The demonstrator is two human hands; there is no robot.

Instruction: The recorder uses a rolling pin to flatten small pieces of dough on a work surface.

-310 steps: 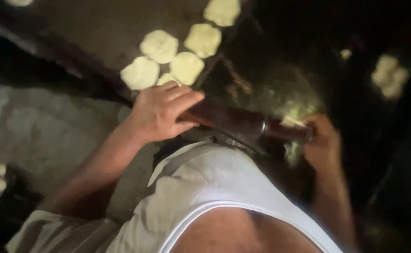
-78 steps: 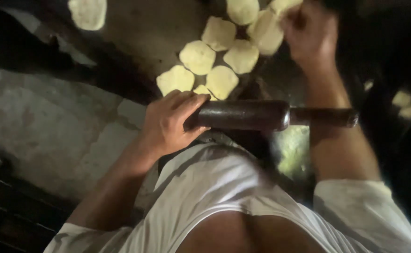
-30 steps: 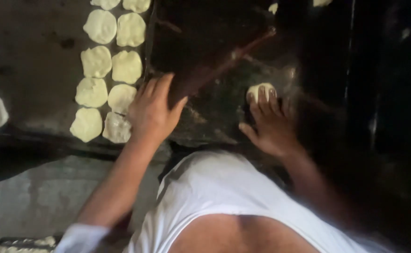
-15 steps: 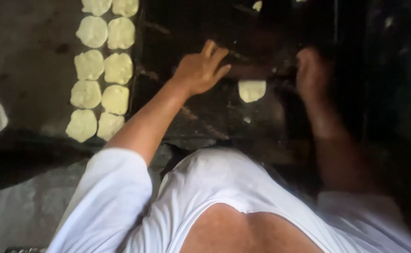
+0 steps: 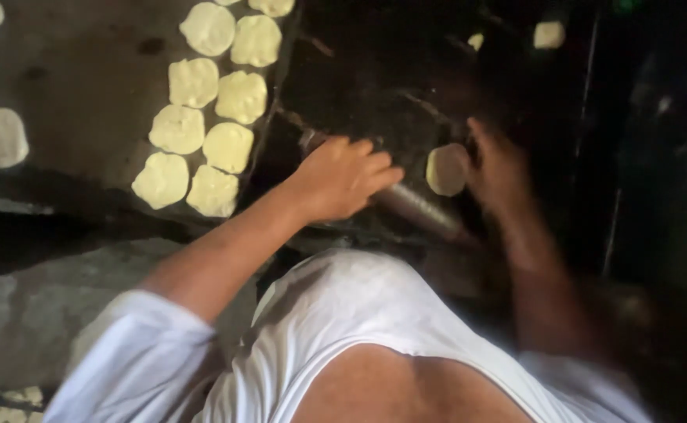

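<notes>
On the dark board at the centre, the left hand (image 5: 343, 176) is lying palm-down over one end of the rolling pin (image 5: 414, 207), fingers curled over it, pressing rather than clenching. The right hand (image 5: 500, 168) is blurring at 3 o'clock of the pin; whether it is gripping the far end I cannot tell. The dough round (image 5: 446, 169) is sitting just at 12 o'clock of the pin, touching or nearly touching the right hand's fingers.

Judging from this, the step in hand is rolling one piece flat; the next stroke is calling for the pin to be passing squarely over the round, with even weight from both hands.

At 10 o'clock, flattened dough discs (image 5: 202, 133) are lying in two columns on a grey slab (image 5: 85, 86), more at the far left edge. Nothing is blocking the pin; the person's white shirt (image 5: 343, 329) is filling the foreground.
</notes>
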